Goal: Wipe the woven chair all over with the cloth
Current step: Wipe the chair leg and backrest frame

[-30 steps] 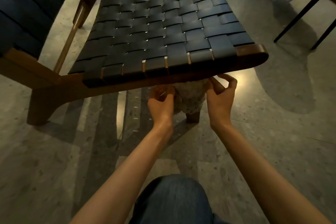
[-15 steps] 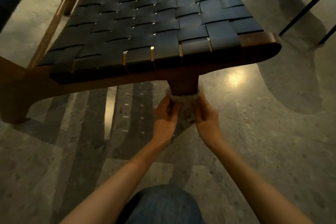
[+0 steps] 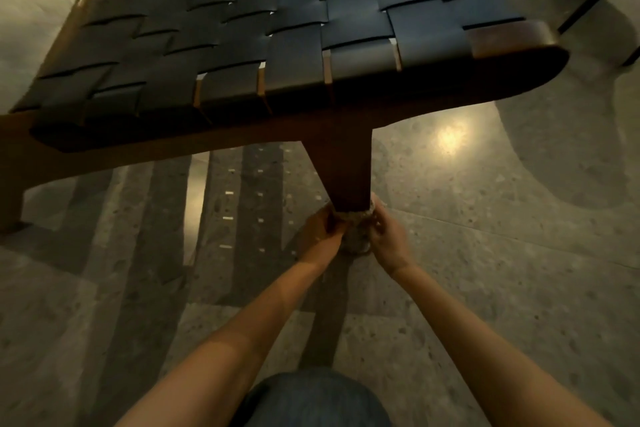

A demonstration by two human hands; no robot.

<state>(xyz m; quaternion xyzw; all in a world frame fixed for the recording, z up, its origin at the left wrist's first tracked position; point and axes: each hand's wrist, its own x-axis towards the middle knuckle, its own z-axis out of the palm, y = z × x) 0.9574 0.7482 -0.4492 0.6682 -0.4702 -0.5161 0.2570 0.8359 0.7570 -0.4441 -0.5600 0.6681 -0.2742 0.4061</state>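
We see the cloth (image 3: 355, 241) has slid down the leg (image 3: 346, 170) of the woven chair (image 3: 277, 28). The left hand (image 3: 320, 232) and right hand (image 3: 388, 241) flank the leg, each grip clutching the cloth.

Dim warm indoor light, round lamp glare (image 3: 450, 137) on the polished terrazzo floor (image 3: 502, 270), striped shadow (image 3: 166, 225) below the dark woven chair (image 3: 277, 28), slight blur everywhere, straight lines bent near the edges.

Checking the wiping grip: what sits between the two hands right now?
In the head view, the cloth, wrapped round the foot of the chair leg, lies between left hand and right hand.
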